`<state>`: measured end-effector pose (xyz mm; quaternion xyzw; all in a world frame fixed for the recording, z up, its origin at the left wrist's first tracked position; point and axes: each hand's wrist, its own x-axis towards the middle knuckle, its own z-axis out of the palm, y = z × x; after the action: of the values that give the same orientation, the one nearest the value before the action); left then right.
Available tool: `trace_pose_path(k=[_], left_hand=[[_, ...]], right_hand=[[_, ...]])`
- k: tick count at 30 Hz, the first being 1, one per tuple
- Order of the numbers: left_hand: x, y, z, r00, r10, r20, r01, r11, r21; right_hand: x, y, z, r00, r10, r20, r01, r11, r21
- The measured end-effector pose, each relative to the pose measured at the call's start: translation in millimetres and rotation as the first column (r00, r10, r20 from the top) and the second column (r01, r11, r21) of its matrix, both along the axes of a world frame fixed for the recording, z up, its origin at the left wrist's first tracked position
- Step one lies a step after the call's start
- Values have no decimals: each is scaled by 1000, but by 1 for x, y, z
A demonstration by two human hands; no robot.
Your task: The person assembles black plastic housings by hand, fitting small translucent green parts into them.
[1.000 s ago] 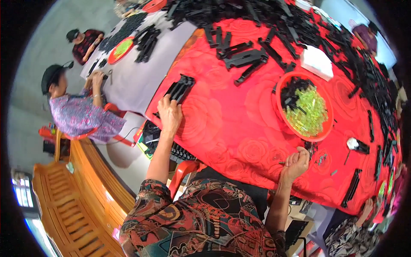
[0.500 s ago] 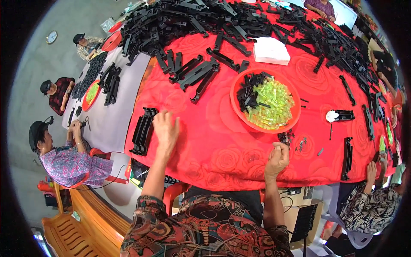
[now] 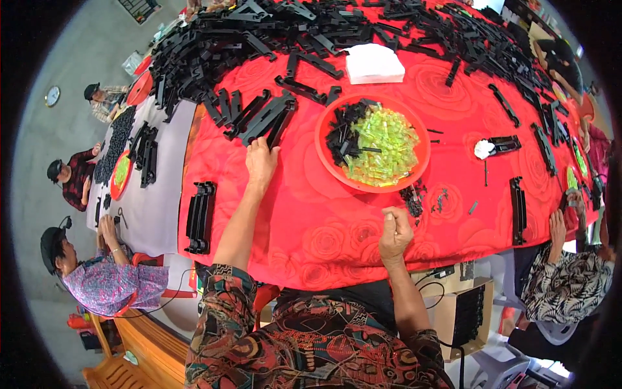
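My left hand (image 3: 262, 162) is stretched forward to a small group of long black plastic holders. Its thumb and fingers close around the near end of one black plastic holder (image 3: 282, 124), which partly hides behind the fingertips. My right hand (image 3: 395, 236) hovers over the near edge of the red cloth, fingers curled in and thumb pressed against them; whatever it may hold is hidden. Beyond it stands a red bowl (image 3: 322, 159) with yellow-green translucent pieces (image 3: 385, 146) and small black pieces (image 3: 341, 133). Left of my forearm lie several black holders side by side (image 3: 200, 217).
A large heap of black holders (image 3: 214, 58) covers the far side. A white block of tissues (image 3: 374, 63) sits behind the bowl. Small black bits (image 3: 413, 198) lie beside it. Another holder (image 3: 518, 211) rests at the right. Other people sit at both sides.
My left hand has moved forward from beside the row of holders to the group farther away. My right hand stays closed near the table edge. The whole view has shifted.
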<state>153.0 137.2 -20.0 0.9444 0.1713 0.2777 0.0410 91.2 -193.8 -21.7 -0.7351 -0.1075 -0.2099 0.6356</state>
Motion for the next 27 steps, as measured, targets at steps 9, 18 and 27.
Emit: trace_pose_path(k=[9,18,27], left_hand=[[-81,-14,8,978,-46,203,142,860,-490],[-155,-104,41,836,-528,151,546,772,-325],[-109,-132,18,773,-635,1,614,747,-256]], right_hand=[[2,-5,-2,998,3,-60,-2,1000,19],[20,-22,20,990,27,-142,57,828,557],[15,-35,41,996,6,-94,49,821,569]])
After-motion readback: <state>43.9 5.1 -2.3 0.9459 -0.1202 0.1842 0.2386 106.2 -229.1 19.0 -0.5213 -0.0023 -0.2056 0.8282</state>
